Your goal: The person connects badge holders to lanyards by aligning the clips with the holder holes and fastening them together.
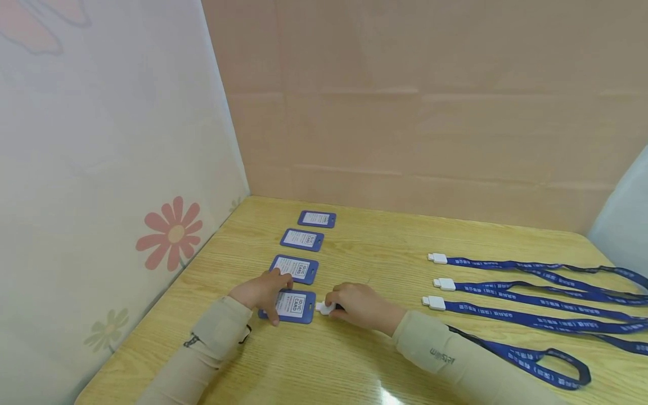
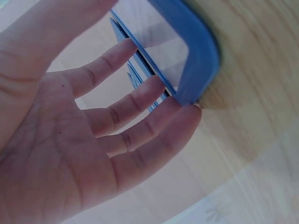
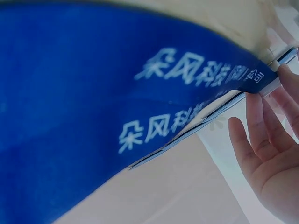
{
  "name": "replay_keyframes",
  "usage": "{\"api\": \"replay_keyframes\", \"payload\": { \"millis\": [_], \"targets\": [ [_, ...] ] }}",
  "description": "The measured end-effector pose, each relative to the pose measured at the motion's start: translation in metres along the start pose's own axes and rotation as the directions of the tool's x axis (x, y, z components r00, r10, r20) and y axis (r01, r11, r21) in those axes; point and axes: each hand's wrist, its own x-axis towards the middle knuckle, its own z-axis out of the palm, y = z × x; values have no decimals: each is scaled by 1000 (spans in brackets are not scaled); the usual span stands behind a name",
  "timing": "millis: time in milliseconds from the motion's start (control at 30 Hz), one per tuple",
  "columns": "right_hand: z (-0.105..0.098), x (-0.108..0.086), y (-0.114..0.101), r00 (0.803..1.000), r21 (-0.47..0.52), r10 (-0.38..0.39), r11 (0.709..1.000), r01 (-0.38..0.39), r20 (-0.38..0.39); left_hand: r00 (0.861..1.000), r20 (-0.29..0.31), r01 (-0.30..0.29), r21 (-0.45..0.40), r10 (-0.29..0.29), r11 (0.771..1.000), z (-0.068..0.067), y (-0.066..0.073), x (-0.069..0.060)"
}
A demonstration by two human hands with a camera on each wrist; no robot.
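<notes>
My left hand (image 1: pixel 260 292) holds the nearest blue ID card holder (image 1: pixel 302 315) by its edges, thumb on the near side and fingers at the far side. In the left wrist view, fingertips (image 2: pixel 189 114) touch the rim of that card holder (image 2: pixel 203 46). Just right of the holder's slotted end, my right hand (image 1: pixel 365 306) pinches the white clip (image 1: pixel 324 307) of a blue lanyard (image 1: pixel 536 363). Whether the clip's tip touches the slot cannot be told. Close to the right wrist camera, the printed lanyard strap (image 3: pixel 70 93) runs toward the fingers and covers much of the view.
Beyond my left hand lie three more card holders, the nearest (image 1: pixel 304 269) partly under my fingers, then a second (image 1: pixel 302 239) and a third (image 1: pixel 316 219). Three lanyards with white clips (image 1: pixel 436 304) stretch along the right of the wooden table (image 1: pixel 374 253). Fabric walls (image 1: pixel 430 112) enclose it.
</notes>
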Motion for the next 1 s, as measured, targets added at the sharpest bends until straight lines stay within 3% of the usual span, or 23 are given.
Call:
{"api": "replay_keyframes", "payload": {
  "millis": [1000],
  "targets": [
    [2,3,-4,999,27,23,999,-24,42,1000,-5,3,11,-3,1000,1,-2,2]
  ]
}}
